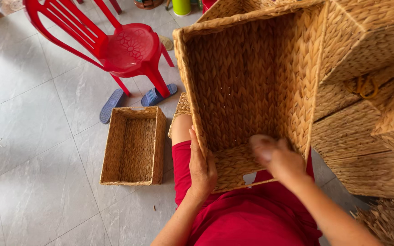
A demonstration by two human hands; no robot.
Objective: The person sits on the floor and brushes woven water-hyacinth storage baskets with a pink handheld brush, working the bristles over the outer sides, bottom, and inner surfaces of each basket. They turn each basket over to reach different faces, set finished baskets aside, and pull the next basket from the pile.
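A large woven straw basket (pixel 238 77) rests tilted on my lap, its open side facing me. My left hand (pixel 200 168) grips the basket's near left rim, fingers wrapped on the edge. My right hand (pixel 277 157) is blurred, reaching over the near rim into the basket's lower inside; whether it holds anything I cannot tell. A handle cutout shows in the near wall between the two hands. I sit in red clothing (pixel 247 214).
A smaller woven basket (pixel 134 146) lies on the grey tiled floor to my left. A red plastic chair (pixel 124 45) stands behind it with two blue slippers (pixel 158 95) under it. Stacked woven baskets (pixel 370 114) fill the right side. Loose straw (pixel 388 221) lies bottom right.
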